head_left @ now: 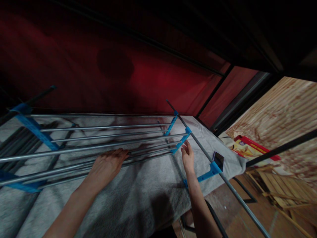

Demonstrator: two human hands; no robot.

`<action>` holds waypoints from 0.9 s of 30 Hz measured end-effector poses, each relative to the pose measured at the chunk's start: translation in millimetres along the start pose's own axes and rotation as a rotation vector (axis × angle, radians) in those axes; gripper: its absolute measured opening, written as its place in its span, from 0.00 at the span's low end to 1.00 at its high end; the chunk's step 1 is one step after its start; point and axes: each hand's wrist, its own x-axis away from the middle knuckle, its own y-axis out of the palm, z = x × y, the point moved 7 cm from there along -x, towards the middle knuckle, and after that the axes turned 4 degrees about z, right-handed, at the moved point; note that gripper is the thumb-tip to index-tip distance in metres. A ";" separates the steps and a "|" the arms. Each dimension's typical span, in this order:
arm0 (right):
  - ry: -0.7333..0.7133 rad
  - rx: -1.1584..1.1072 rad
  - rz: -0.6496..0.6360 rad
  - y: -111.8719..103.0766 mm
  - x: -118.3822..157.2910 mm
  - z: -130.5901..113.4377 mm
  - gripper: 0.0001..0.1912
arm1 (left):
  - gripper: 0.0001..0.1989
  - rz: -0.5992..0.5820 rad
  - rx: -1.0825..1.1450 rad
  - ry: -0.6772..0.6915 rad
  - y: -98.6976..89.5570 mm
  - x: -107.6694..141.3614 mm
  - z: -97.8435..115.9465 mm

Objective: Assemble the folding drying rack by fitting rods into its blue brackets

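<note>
A rack of grey metal tubes point(109, 144) with blue plastic brackets point(39, 132) lies across a grey cloth-covered surface point(138, 198). Near the middle, my left hand point(109, 165) is closed around one or more of the lower tubes, its fingers curled mostly out of sight. To the right, my right hand point(187, 154) has its fingers at the blue end bracket point(180, 143), where the tube ends meet it. A long upright tube point(203, 148) runs past that bracket, with another blue bracket point(215, 168) lower on it.
A phone point(219, 160) lies on the cloth behind the long tube. Dark tubes point(19, 148) are at the left. Red fabric point(153, 79) hangs behind. On the right are a red and yellow package point(252, 147), a dark frame bar and a folded wooden chair point(284, 188).
</note>
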 end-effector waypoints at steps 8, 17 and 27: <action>0.003 -0.022 -0.010 -0.3 1.4 0.0 0.32 | 0.21 0.015 0.008 0.013 0.4 -2.9 -0.8; 0.049 -0.066 0.000 4.0 2.5 11.6 0.34 | 0.22 0.005 0.059 -0.009 9.2 0.9 -3.5; 0.027 -0.043 -0.035 0.5 -1.9 9.6 0.34 | 0.16 0.047 -0.009 -0.007 8.8 1.4 -0.8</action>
